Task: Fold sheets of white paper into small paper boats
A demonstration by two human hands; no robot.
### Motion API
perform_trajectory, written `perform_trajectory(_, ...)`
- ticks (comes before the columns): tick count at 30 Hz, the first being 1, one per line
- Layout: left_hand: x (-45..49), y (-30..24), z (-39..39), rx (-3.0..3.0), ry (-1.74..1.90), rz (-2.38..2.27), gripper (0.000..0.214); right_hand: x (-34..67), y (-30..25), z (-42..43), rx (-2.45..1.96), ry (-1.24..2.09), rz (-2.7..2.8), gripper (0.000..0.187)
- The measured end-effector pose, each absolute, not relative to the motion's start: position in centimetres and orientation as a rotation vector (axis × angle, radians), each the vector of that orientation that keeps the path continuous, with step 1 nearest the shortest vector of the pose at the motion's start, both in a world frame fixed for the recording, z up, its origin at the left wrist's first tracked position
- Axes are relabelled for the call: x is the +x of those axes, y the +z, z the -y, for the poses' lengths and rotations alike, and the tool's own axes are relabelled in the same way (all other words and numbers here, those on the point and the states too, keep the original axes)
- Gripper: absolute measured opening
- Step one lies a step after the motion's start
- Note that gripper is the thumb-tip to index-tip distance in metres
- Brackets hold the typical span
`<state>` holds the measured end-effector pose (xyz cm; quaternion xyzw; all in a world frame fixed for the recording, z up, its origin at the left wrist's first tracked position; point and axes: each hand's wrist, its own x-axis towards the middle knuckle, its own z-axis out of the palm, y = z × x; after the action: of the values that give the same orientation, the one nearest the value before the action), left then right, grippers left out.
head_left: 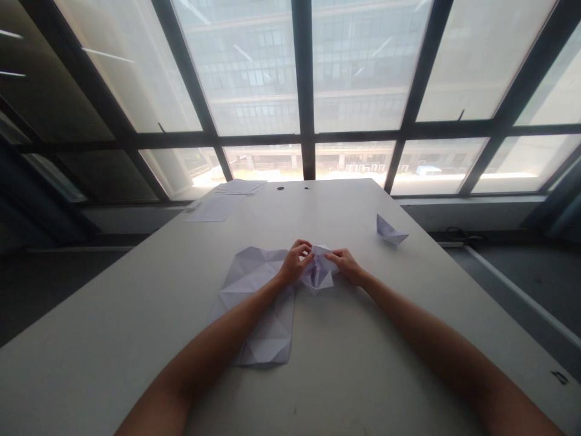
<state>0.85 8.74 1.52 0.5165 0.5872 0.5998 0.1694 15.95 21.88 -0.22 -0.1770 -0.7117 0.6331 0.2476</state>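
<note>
Both my hands meet over a small, partly folded piece of white paper (318, 274) at the middle of the white table (363, 363). My left hand (295, 261) pinches its left side with curled fingers. My right hand (345, 264) grips its right side, fingers pressed on the folds. Under my left forearm lies a larger creased sheet of paper (254, 297), flat on the table and unfolded.
A finished folded paper boat (390, 232) stands at the table's right side. Loose flat sheets (227, 200) lie at the far left corner. Two small dark holes (293, 188) sit near the far edge. Large windows fill the wall beyond.
</note>
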Motion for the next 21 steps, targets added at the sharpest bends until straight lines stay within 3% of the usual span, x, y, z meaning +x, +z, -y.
perform_trajectory(10,-1.5,1.5,-9.1,0.584,1.832,-1.045,0.020,15.5,-0.8,-21.7,-0.457,1.796,1.825,0.049)
perform_trajectory(21,-2.6,0.5,-10.0,0.556,1.991,-1.153,0.009,15.4,-0.6,-21.8,-0.577,1.540,1.543,0.047)
